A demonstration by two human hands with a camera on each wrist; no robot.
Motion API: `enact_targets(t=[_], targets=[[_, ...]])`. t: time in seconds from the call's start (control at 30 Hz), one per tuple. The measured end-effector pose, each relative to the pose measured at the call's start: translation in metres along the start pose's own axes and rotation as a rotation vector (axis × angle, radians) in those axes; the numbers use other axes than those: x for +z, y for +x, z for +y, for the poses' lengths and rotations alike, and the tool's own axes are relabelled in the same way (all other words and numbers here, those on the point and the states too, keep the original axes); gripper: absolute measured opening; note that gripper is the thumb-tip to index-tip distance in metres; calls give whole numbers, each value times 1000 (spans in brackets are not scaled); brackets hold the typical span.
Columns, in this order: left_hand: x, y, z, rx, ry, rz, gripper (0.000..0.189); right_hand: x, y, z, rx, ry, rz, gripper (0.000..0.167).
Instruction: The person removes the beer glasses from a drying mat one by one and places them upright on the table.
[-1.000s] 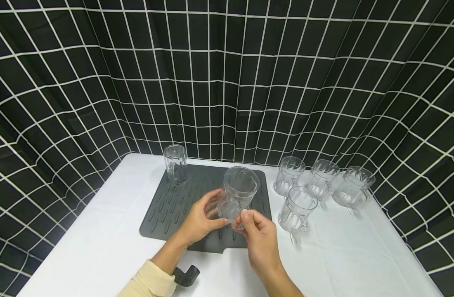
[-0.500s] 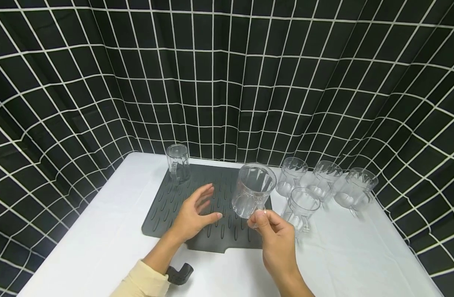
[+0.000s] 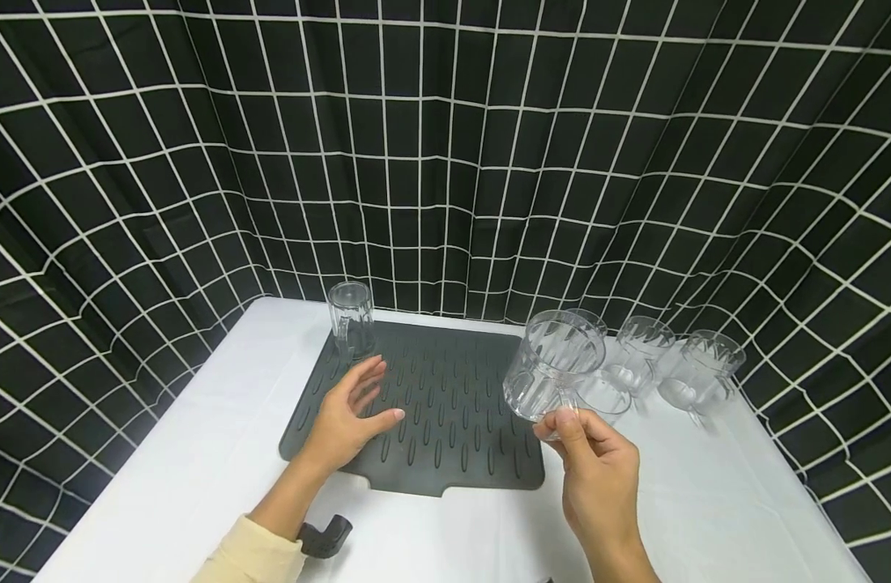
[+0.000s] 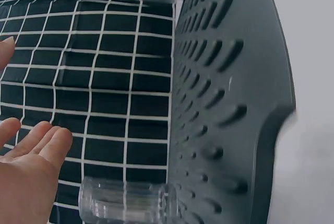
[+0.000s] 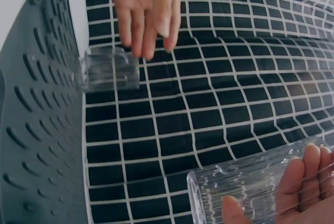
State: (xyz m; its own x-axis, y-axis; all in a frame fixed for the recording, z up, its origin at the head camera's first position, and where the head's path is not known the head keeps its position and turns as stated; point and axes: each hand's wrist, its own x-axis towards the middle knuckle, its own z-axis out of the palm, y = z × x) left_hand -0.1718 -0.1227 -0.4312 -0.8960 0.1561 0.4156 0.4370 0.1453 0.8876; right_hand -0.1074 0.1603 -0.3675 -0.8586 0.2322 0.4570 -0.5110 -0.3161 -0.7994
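My right hand (image 3: 598, 470) pinches the handle of a clear mug (image 3: 551, 364), tilted slightly and held up at the mat's right edge. The same mug (image 5: 235, 192) shows large in the right wrist view, with fingers behind its clear wall. Above the left half of the dark grey ribbed mat (image 3: 445, 461), my left hand (image 3: 347, 417) holds nothing, its fingers and thumb spread apart. A second clear mug (image 3: 352, 316) stands at the mat's back left corner, just beyond the left fingertips.
To the right stand several more clear mugs, including a middle one (image 3: 641, 352) and the rightmost one (image 3: 697, 372); others are partly hidden behind the held mug. A black curtain with white grid lines (image 3: 445, 162) encloses the white table (image 3: 161, 453). A dark curved piece (image 3: 326, 538) sits by the left sleeve.
Both hands were at the mug over the mat; the left hand has let go and drawn left. My right hand has carried the mug rightward by its handle, toward the other mugs.
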Motion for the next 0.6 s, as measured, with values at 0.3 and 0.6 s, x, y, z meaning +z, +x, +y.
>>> enact_targets(t=[0.3,0.6], targets=[[-29,-11,-8,-22,53,47,80,-26,8,-14,-61,53,11,21],[-50,-24,-20,-78,104,117,82,-50,14,-28,-117,55,111,23]])
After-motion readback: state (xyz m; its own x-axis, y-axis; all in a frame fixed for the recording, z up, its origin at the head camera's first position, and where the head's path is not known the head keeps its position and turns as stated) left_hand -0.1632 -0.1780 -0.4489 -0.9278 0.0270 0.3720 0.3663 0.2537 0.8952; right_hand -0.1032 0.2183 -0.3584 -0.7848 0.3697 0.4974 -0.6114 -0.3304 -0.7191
